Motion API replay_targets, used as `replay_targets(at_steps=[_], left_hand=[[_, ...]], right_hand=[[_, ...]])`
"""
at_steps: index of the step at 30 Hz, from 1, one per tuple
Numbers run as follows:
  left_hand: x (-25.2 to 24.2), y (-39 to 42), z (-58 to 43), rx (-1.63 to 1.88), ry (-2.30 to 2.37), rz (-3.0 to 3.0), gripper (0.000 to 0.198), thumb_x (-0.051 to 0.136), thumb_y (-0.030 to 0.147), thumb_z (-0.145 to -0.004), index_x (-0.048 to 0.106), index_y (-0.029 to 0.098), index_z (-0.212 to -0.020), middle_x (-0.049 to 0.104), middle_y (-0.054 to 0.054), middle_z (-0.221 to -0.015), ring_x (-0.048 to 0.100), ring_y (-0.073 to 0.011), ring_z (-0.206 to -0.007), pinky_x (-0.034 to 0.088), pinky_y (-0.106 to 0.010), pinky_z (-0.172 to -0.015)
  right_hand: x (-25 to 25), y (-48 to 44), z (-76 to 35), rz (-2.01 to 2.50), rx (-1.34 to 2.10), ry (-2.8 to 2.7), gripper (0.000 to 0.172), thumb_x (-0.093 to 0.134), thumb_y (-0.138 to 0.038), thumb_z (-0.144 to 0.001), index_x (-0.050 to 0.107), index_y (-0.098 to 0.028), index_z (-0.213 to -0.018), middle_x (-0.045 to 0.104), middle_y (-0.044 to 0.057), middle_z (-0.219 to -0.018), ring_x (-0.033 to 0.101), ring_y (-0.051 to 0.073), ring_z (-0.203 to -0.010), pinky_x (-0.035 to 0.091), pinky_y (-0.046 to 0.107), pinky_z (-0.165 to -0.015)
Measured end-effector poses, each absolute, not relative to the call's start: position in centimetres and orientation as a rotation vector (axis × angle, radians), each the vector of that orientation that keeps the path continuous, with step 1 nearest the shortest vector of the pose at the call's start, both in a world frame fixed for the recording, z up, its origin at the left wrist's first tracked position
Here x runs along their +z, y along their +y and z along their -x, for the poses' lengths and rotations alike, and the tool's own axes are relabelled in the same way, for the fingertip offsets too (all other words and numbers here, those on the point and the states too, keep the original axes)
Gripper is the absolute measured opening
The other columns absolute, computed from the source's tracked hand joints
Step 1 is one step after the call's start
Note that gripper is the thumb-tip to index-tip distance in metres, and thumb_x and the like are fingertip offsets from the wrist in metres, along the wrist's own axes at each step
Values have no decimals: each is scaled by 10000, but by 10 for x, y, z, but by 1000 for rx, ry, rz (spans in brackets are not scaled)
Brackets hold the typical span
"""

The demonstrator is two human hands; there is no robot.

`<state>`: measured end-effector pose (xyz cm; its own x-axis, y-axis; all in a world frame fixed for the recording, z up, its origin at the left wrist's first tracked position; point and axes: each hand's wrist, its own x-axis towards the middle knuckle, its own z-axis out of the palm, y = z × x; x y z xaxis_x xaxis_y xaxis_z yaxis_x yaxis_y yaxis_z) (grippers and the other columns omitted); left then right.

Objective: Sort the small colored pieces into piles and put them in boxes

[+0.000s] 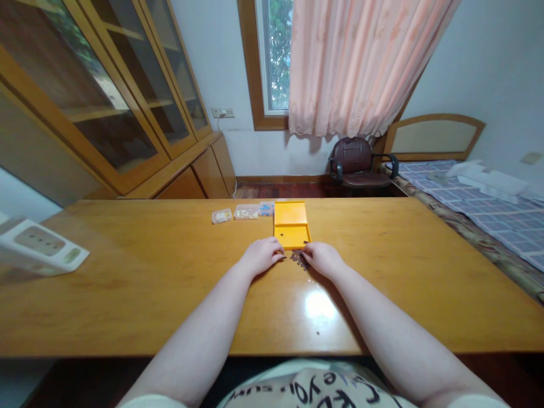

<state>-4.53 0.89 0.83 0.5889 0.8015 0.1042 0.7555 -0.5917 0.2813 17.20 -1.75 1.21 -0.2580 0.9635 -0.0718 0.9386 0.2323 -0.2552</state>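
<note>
My left hand (262,255) rests on the wooden table (170,272), knuckles up and fingers curled, just left of a small pile of dark pieces (298,258). My right hand (322,258) lies to the right of that pile, its fingertips curled in and touching the pieces. Directly beyond both hands sits an orange tray (290,224) with a lower compartment nearest me. What the fingers pinch, if anything, is too small to make out.
Three small clear packets (244,213) lie left of the tray. A white box (40,246) sits at the table's left edge. One dark speck (318,332) lies near the front edge. A brown chair (359,164), a bed (476,198) and a glass-door cabinet (127,102) stand beyond.
</note>
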Motion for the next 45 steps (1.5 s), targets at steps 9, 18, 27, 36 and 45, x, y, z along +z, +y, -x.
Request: replay_targets(at_steps=[9,18,27,36,45], left_hand=[[4,11,42,263,1316,-2594,109,571,281,-838,666,228,-848,639,-23,-915,605,-162,-842,460,-255,-758],[7,7,41,288,1309,-2601,127,556,269,-842,660,237,-906,640,-23,-948,604,-162,-848,464,-253,-756],[6,7,38,257,1336,-2623,128,555,276,-843,671,237,-880,649,-23,-940,610,-170,-840,471,-264,-750],[6,7,41,373,1267,-2677,122,552,269,-851,661,213,-855,645,-31,-893,602,-160,-803,463,-259,-734],[3,15,37,629,1492,-2647,212,490,279,-897,670,215,-989,649,-46,-959,607,-173,-867,466,-281,-784]], right_hand=[[4,-15,-176,1749,355,-2237,242,478,-337,-879,686,-214,-904,697,47,-846,605,152,-754,387,230,-658],[4,-10,-184,1741,450,-1981,328,446,-344,-895,651,-207,-1112,707,53,-955,622,158,-798,438,241,-711],[13,-17,-178,1669,451,-2388,286,432,-318,-891,688,-271,-1011,707,23,-970,623,162,-815,378,237,-650],[19,-22,-181,1732,391,-2414,252,516,-403,-838,682,-217,-807,697,30,-786,590,152,-683,321,236,-560],[18,-22,-179,1769,424,-2487,251,535,-436,-810,669,-224,-801,695,31,-797,594,166,-694,334,247,-578]])
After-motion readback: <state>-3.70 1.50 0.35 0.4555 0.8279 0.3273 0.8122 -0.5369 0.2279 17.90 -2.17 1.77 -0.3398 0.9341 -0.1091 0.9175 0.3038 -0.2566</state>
